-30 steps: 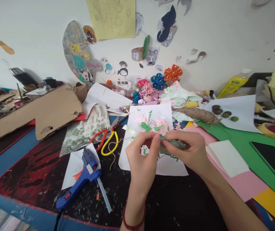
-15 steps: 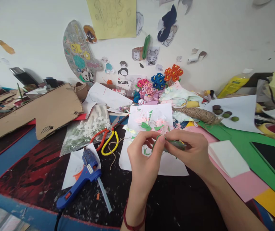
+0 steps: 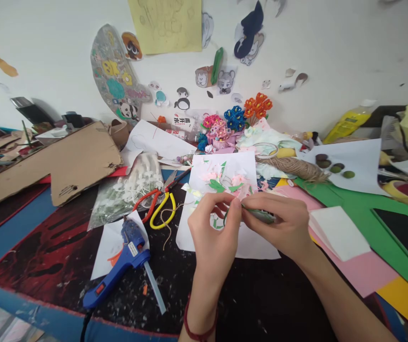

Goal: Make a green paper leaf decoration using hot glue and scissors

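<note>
Both hands meet over a white paper sheet [image 3: 257, 247] scattered with green and pink paper scraps. My left hand [image 3: 216, 223], a dark red cord on its wrist, pinches one end of a green piece [image 3: 266, 216] between thumb and fingertips. My right hand [image 3: 284, 221] holds the same piece from the other side, its fingers closed round it. Much of the piece is hidden by the fingers. Just beyond the hands, a green paper leaf [image 3: 217, 185] lies on the sheet among the pink scraps.
A blue glue gun [image 3: 118, 273] lies at the left, with yellow-and-red-handled scissors [image 3: 163, 211] behind it. Cardboard [image 3: 82, 161] stands further left. Twine [image 3: 295, 168], coloured sheets [image 3: 364, 273] and a dark phone [image 3: 403, 240] are at the right. Beaded flowers [image 3: 235, 118] stand at the back.
The fingers have shifted slightly on the green piece, and the right fingers now cover more of it. The camera view has moved a little. Nothing was let go.
</note>
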Motion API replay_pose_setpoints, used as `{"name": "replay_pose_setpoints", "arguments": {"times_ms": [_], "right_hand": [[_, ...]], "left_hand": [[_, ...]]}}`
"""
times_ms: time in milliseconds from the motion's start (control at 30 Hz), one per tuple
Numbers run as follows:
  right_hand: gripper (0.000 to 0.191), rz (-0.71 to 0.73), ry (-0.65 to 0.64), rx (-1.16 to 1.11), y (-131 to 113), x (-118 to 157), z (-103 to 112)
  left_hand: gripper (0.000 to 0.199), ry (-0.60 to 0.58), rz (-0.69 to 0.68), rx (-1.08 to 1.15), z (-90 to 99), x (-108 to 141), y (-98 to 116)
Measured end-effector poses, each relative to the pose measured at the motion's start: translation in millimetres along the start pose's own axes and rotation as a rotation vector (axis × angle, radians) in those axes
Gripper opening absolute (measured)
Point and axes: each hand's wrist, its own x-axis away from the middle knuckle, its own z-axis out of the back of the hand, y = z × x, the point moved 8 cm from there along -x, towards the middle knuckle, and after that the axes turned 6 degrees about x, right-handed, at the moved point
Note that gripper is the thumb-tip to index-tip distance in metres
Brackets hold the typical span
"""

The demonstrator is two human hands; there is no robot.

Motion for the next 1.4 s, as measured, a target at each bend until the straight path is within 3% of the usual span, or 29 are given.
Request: {"name": "replay_pose_setpoints", "arguments": {"times_ms": [567,1233,1400], "right_hand": [[0.013,-0.104,-0.025,-0.075,7.7,2.2,-0.6],[0.012,-0.123,-0.031,-0.118,8.4,-0.3,-1.4],[0.014,-0.197,-0.084,-0.179,13.8,-0.6,-2.4]], "left_hand": [[0.008,-0.023,0.031,0.066,0.3,0.4,-1.5],[0.008,-0.037,0.027,0.087,-1.0,0.4,-0.3],[0.007,-0.062,0.098,0.15,0.5,-0.3,-6.8]]}}
